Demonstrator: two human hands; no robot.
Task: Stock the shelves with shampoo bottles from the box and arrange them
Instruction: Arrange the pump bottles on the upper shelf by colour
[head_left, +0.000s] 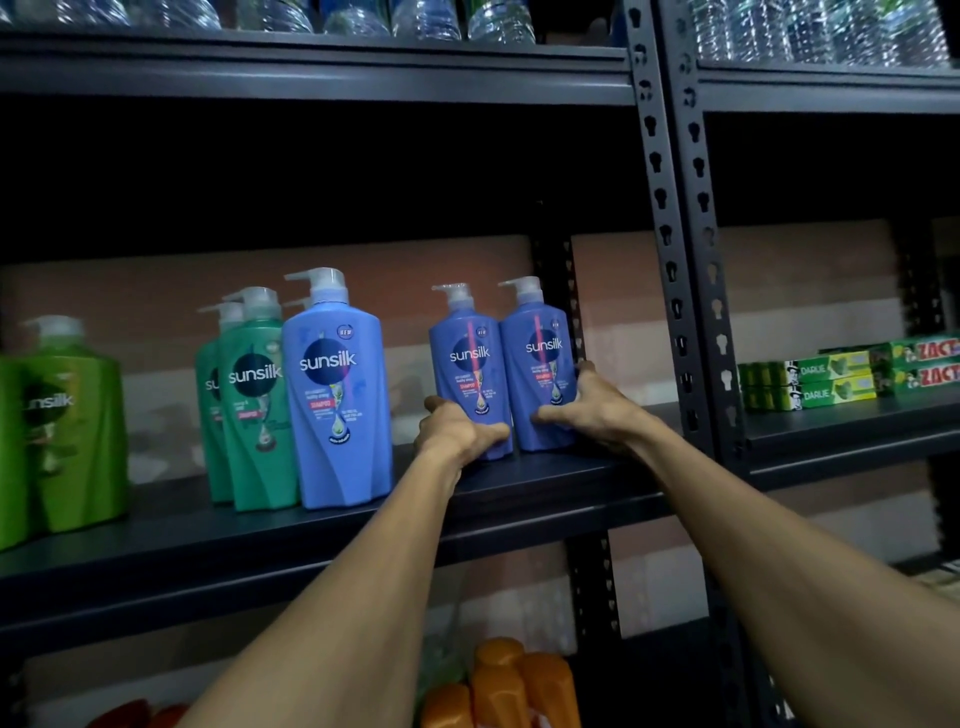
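Two dark blue shampoo pump bottles stand side by side on the dark metal shelf (519, 483). My left hand (457, 428) grips the base of the left dark blue bottle (465, 358). My right hand (589, 405) grips the lower part of the right dark blue bottle (540, 358). Further left stand a larger light blue bottle (337, 395), two teal green bottles (254, 400) and bright green bottles (62, 431) at the far left. The box is out of view.
A perforated black upright (675, 260) divides the shelving just right of my right hand. Green toothpaste boxes (841, 374) lie on the neighbouring shelf. Water bottles (363, 15) fill the top shelf. Orange bottles (514, 680) stand on the shelf below.
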